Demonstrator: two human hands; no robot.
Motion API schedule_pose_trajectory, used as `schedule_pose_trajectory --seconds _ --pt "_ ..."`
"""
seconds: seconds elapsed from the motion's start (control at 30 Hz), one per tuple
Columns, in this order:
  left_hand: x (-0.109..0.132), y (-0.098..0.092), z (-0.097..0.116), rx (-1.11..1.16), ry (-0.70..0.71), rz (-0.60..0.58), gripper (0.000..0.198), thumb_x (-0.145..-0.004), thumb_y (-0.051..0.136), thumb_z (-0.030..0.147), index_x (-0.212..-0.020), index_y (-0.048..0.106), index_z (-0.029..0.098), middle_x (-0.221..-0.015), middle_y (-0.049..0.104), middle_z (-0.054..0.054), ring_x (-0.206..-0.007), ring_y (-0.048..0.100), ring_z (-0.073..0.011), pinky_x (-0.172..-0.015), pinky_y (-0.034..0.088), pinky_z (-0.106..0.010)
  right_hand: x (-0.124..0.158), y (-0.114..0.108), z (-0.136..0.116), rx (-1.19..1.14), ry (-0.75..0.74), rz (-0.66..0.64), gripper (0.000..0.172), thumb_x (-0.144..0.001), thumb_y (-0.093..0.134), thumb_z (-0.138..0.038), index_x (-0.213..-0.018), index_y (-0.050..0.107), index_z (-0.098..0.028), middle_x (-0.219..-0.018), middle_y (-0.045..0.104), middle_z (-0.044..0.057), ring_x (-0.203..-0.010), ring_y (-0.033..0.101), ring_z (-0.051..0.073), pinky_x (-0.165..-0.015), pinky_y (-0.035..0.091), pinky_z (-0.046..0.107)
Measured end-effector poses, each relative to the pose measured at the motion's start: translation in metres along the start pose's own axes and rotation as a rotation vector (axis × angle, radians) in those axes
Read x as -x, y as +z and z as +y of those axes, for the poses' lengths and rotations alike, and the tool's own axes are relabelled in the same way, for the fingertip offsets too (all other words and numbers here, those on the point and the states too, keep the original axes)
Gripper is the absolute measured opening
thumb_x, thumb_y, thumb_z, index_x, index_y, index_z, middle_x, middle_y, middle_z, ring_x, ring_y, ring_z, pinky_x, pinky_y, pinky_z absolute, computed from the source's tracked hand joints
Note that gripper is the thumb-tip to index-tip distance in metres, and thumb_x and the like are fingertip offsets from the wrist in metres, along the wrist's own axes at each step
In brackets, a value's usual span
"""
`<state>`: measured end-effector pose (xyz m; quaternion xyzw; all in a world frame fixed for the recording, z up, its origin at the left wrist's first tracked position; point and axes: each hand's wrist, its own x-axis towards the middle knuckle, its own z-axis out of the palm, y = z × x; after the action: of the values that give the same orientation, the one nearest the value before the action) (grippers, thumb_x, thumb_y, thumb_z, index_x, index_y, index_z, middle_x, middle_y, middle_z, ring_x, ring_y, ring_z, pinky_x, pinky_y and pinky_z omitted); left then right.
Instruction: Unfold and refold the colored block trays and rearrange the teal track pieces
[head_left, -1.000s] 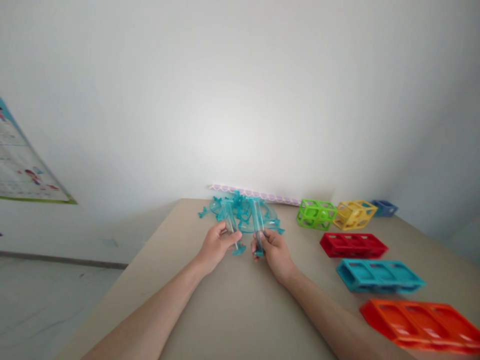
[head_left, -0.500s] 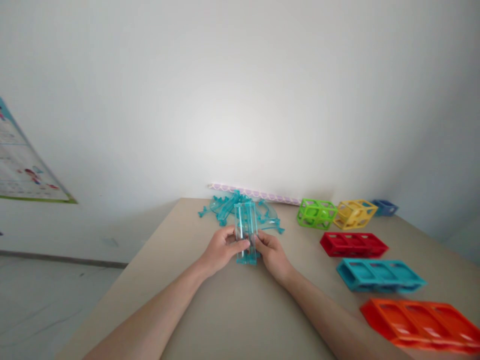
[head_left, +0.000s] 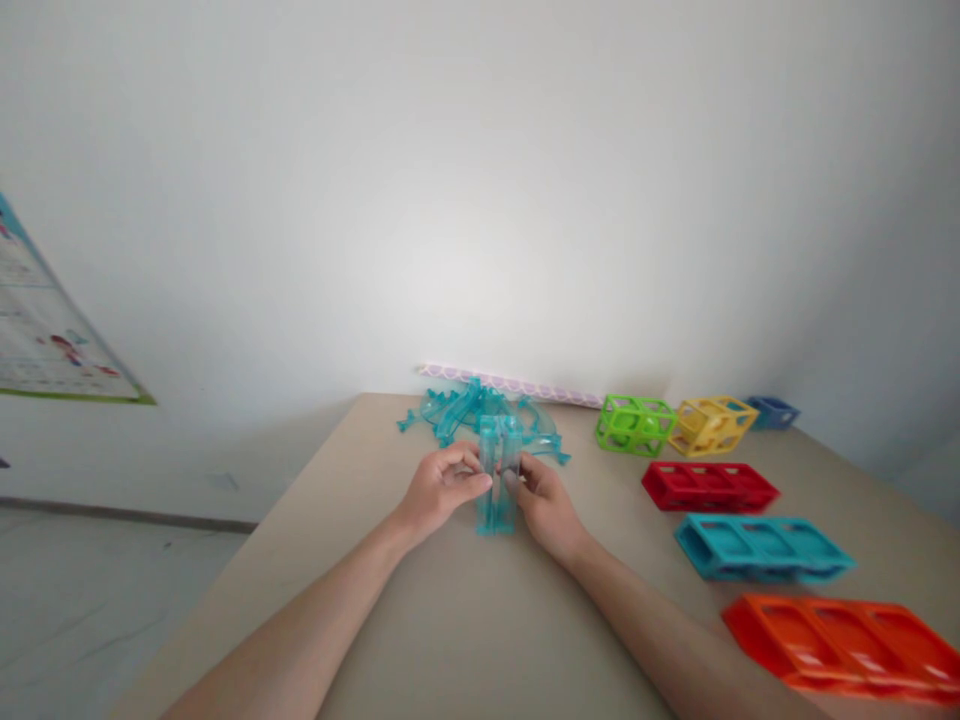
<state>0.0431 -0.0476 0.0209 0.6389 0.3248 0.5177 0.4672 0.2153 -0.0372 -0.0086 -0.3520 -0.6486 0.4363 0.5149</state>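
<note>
Two clear teal plastic track pieces (head_left: 498, 478) stand side by side, pressed together, with their lower ends on the beige table (head_left: 465, 630). My left hand (head_left: 439, 488) pinches them from the left and my right hand (head_left: 544, 500) grips them from the right, fingers closed on them. Just behind my hands lies a pile of more teal plastic pieces (head_left: 465, 412), near the wall.
To the right lie plastic frames: a green cube (head_left: 634, 425), a yellow cube (head_left: 709, 424), a small blue one (head_left: 772, 411), then a red block (head_left: 709, 487), a teal block (head_left: 761, 550) and an orange block (head_left: 847, 648). A patterned strip (head_left: 517, 386) runs along the wall.
My hands came together, bringing the two teal pieces from apart to side by side, and then lowered them a little onto the table.
</note>
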Motion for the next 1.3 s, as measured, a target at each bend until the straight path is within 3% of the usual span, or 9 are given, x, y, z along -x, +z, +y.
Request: schedule_pose_trajectory --seconds 0.1,0.3,0.53,0.97,1.17,1.3 --pt "-0.001 -0.004 -0.001 -0.045 0.015 -0.002 0.026 -0.067 0.077 0.035 -0.065 0.060 0.015 -0.081 0.054 -0.001 -0.081 0.056 -0.0159 -0.075 0.046 -0.027 0.001 -0.003 0.000 -0.007 -0.006 0.021 0.013 -0.078 0.055 -0.030 -0.084 0.060 -0.019 -0.078 0.058 0.002 -0.074 0.053 0.018 -0.068 0.044 0.030" --pt "0.001 -0.010 -0.006 -0.099 0.087 -0.056 0.022 -0.071 0.073 0.031 -0.069 0.059 0.015 -0.089 0.053 -0.003 -0.085 0.055 -0.0158 -0.076 0.049 -0.028 0.008 -0.009 -0.013 0.117 -0.160 -0.068 0.030 -0.074 0.053 -0.025 -0.102 0.061 -0.019 -0.094 0.063 0.005 -0.090 0.055 0.022 -0.078 0.043 0.033" --pt "0.002 -0.014 -0.002 -0.164 0.121 -0.130 0.016 -0.074 0.071 0.026 -0.072 0.059 0.016 -0.090 0.049 -0.004 -0.091 0.054 -0.0165 -0.081 0.050 -0.029 0.007 -0.009 -0.024 0.401 -0.192 -0.049 0.016 -0.082 0.062 -0.034 -0.086 0.065 -0.018 -0.082 0.065 0.004 -0.077 0.057 0.020 -0.074 0.044 0.033" --pt "0.004 -0.015 0.002 -0.177 0.115 -0.152 0.019 -0.076 0.069 0.029 -0.071 0.057 0.015 -0.090 0.047 -0.004 -0.087 0.053 -0.0163 -0.080 0.052 -0.031 0.007 -0.010 -0.029 0.419 -0.220 -0.074 0.014 -0.081 0.065 -0.032 -0.082 0.064 -0.018 -0.078 0.065 0.003 -0.075 0.059 0.020 -0.072 0.045 0.032" --pt "0.006 -0.015 -0.001 -0.230 0.175 -0.092 0.016 -0.077 0.069 0.030 -0.075 0.063 0.014 -0.095 0.049 -0.008 -0.094 0.054 -0.0192 -0.082 0.051 -0.031 0.009 -0.010 -0.025 0.447 -0.313 -0.008 0.023 -0.081 0.065 -0.036 -0.096 0.061 -0.019 -0.086 0.064 0.006 -0.079 0.058 0.021 -0.075 0.045 0.033" --pt "0.005 -0.018 -0.003 -0.308 0.130 -0.144 0.016 -0.079 0.066 0.030 -0.075 0.066 0.015 -0.086 0.055 -0.007 -0.090 0.056 -0.0197 -0.080 0.052 -0.032 0.007 -0.009 -0.026 0.444 -0.246 -0.089 0.018 -0.084 0.060 -0.036 -0.081 0.061 -0.019 -0.077 0.062 0.003 -0.074 0.055 0.019 -0.071 0.043 0.031"
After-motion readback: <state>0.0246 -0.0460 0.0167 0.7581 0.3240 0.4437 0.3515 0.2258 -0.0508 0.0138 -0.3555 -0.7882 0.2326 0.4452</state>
